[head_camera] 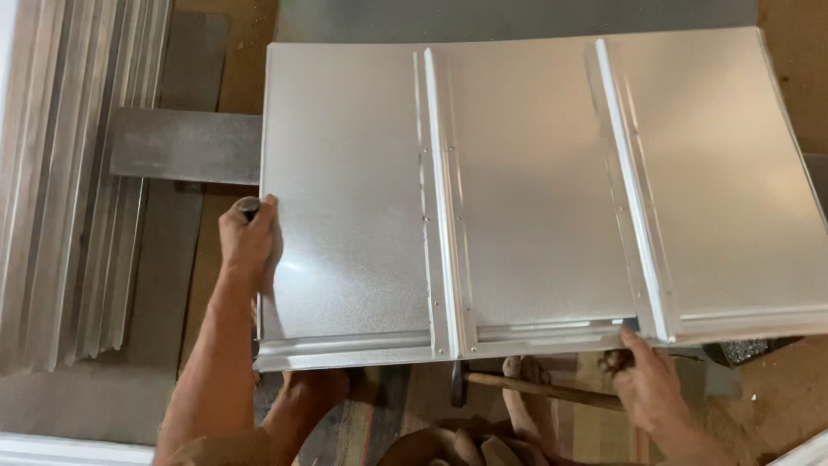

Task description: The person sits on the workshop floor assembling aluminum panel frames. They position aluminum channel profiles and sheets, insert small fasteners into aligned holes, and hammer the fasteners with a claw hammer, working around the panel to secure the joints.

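A large galvanised sheet-metal panel [535, 181] with two raised riveted ribs and a folded near rim lies flat in front of me. My left hand [248, 237] grips its left edge, fingers curled over the sheet and around a small dark rounded object under the thumb. At the panel's near edge, beside the right rib, my right hand [651, 384] pinches the folded rim. A hammer [526, 386] with a wooden handle lies on the floor just below the panel, near my bare feet.
A stack of folded metal profiles [78, 181] stands along the left. A flat grey metal strip [185, 147] pokes out from under the panel's left side. The floor is brown, with a grey sheet [517, 17] beyond the panel.
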